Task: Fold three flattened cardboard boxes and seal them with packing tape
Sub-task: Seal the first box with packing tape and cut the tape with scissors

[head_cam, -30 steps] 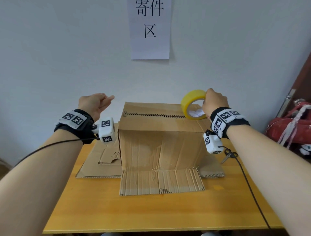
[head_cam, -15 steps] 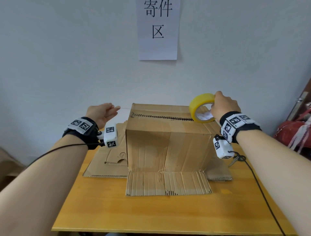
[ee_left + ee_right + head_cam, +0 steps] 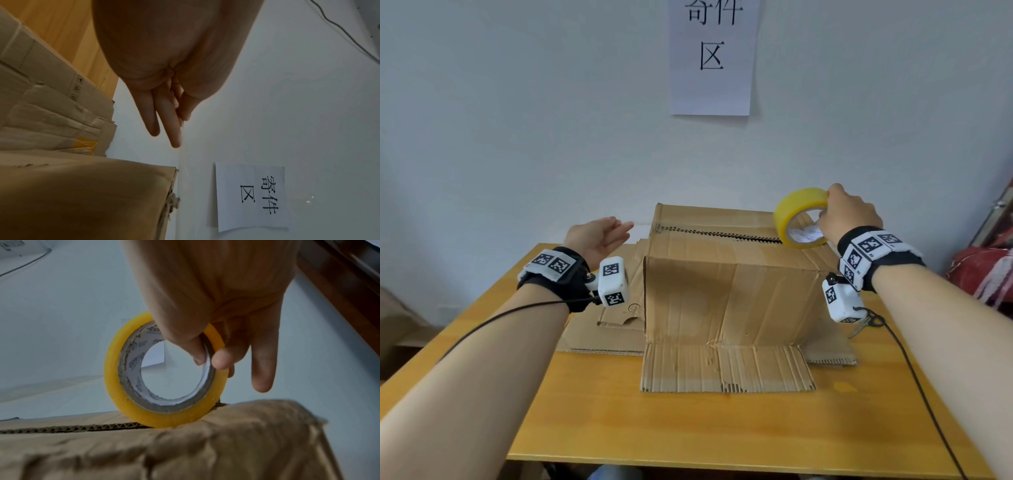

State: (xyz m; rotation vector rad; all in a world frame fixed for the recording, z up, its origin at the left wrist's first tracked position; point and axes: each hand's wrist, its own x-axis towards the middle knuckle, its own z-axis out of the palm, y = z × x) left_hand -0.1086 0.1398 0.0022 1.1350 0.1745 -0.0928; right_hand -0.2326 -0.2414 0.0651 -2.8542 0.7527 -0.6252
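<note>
A folded-up cardboard box [image 3: 726, 294] stands in the middle of the wooden table [image 3: 688, 428], its top flaps meeting along a dark seam [image 3: 715, 234]. My right hand [image 3: 849, 216] pinches a yellow roll of packing tape [image 3: 799, 217] upright on the right end of that seam; the right wrist view shows the tape roll [image 3: 164, 369] resting on the box [image 3: 144, 451], thumb inside the core. My left hand [image 3: 599, 236] hovers left of the box with straight fingers [image 3: 162, 120] and holds nothing. Flattened cardboard [image 3: 602, 325] lies under and behind the box.
A paper sign [image 3: 710, 58] hangs on the white wall behind the table. A red bag [image 3: 986, 270] sits at the right edge. Scissors [image 3: 866, 323] lie on the table right of the box. Cables run from both wrists toward me.
The head view has tilted and shifted, so everything sits lower in the frame. The tape roll stays at the right end of the seam and my left hand stays open left of the box.
</note>
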